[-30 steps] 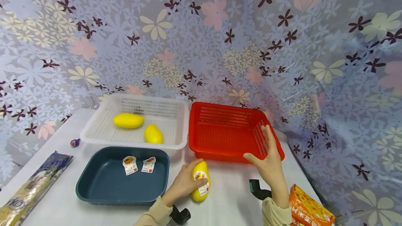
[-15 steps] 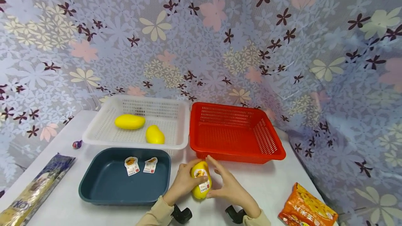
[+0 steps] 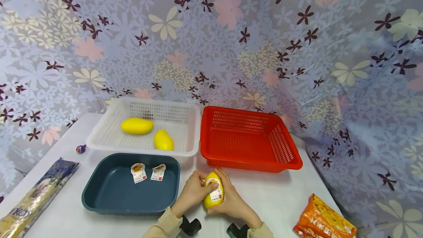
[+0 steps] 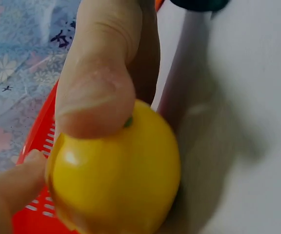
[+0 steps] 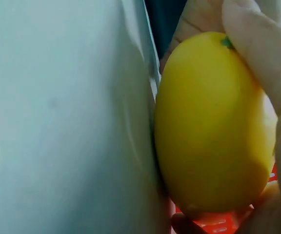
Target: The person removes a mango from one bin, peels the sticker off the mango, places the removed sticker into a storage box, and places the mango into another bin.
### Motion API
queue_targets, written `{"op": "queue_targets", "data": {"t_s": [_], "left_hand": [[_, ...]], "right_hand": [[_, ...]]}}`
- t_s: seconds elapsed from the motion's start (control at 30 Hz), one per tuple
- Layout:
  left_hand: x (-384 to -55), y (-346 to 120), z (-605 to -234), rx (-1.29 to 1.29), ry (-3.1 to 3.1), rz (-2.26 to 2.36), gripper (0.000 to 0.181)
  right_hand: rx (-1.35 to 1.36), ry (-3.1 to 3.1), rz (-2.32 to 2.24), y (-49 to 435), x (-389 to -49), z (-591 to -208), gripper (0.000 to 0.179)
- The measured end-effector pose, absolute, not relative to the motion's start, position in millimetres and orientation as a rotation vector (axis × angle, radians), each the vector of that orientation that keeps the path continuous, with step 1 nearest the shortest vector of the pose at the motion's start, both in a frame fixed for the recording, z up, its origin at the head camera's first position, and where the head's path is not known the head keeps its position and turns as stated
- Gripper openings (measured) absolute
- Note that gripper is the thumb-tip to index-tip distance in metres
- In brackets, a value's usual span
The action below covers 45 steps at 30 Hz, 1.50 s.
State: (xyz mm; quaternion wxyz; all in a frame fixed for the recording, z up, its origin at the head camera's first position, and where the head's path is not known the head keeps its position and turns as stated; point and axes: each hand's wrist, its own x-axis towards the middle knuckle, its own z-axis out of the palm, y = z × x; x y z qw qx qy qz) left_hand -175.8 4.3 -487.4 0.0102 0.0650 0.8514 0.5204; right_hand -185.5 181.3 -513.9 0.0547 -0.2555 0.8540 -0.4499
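Observation:
In the head view, a yellow mango (image 3: 208, 202) is held between both hands in front of the red basket. My left hand (image 3: 191, 195) grips it from the left, its thumb pressed onto a printed sticker (image 3: 216, 195) on the upper side. My right hand (image 3: 232, 201) curls round the right side. The right thumb lies beside the green stem end, as the right wrist view shows on the mango (image 5: 209, 122). In the left wrist view the stem end of the mango (image 4: 121, 180) faces the camera under a thumb.
A white basket (image 3: 142, 151) holds two mangoes. Beside it stands the red basket (image 3: 251, 164). The dark blue tray (image 3: 129, 194) has two stickers (image 3: 138, 173) on it. A long noodle-like packet (image 3: 36, 197) lies left, with a small wrapped candy (image 3: 80, 149); an orange snack bag (image 3: 325, 217) lies right.
My right hand has come from beside the red basket, over to the left and down, and now holds the mango's right side. My left hand keeps its grip on the mango.

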Motion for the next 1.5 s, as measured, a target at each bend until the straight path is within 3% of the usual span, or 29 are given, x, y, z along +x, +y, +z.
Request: {"op": "queue_targets", "data": {"t_s": [0.27,0.63,0.8,1.23,1.4,1.5], "left_hand": [[-169.7,2.9,-477.3,0.190,2.802,1.346,0.039],[-171.7,4.8,-482.1,0.110,2.841,1.443,0.020],[-173.8,5.1,-483.4,0.234,2.805,1.614,0.017],[-170.0,5.1,-476.2,0.551,2.386,1.830,0.030],[-166.8,-4.2,-449.3,0.761,1.854,2.124,0.048],[-163.8,-14.3,-431.7,0.885,1.904,2.112,0.048]], "right_hand": [[-0.719,2.627,-1.353,178.7,-182.5,-508.3,0.125],[-0.657,2.628,-1.314,177.5,-182.1,-510.9,0.126],[-0.671,2.653,-1.306,177.0,-183.8,-508.4,0.123],[-0.661,2.563,-1.393,174.1,-179.8,-510.7,0.118],[-0.695,2.428,-1.495,183.3,-177.6,-512.8,0.091],[-0.679,2.420,-1.520,184.5,-180.2,-510.3,0.093]]}}
